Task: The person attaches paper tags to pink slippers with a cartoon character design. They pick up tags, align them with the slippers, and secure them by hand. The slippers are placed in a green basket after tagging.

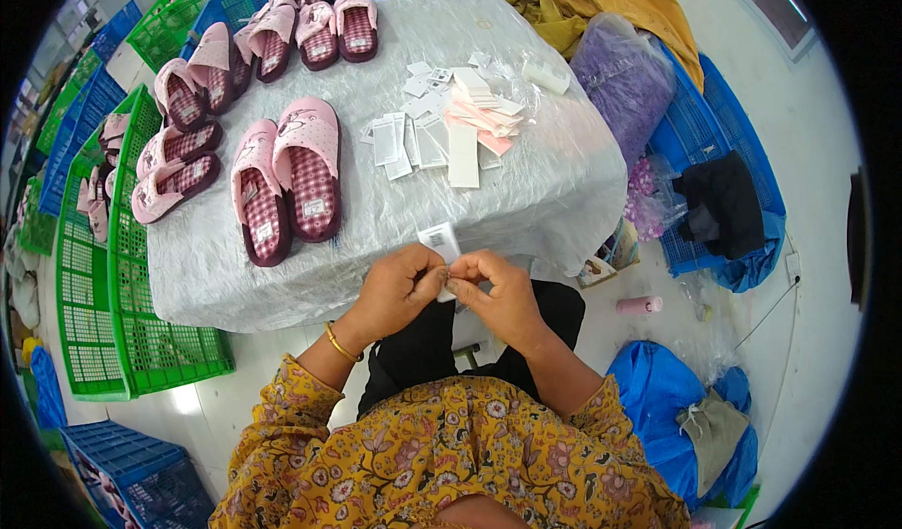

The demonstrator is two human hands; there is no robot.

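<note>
My left hand and my right hand meet at the table's near edge, both pinching a small white printed tag between thumbs and forefingers. The tag's upper part shows above my fingers; whatever detail is at the pinch is hidden. Left of my hands, a pair of pink slippers with checked maroon insoles lies side by side, toes pointing away. Beyond the tag, piles of white cards and a stack of cream and pink card strips are spread on the plastic-covered table.
More pink slippers line the table's left and far edges. Green plastic crates stand at the left, and a blue crate at lower left. To the right are a purple bag, blue crates and a blue sack.
</note>
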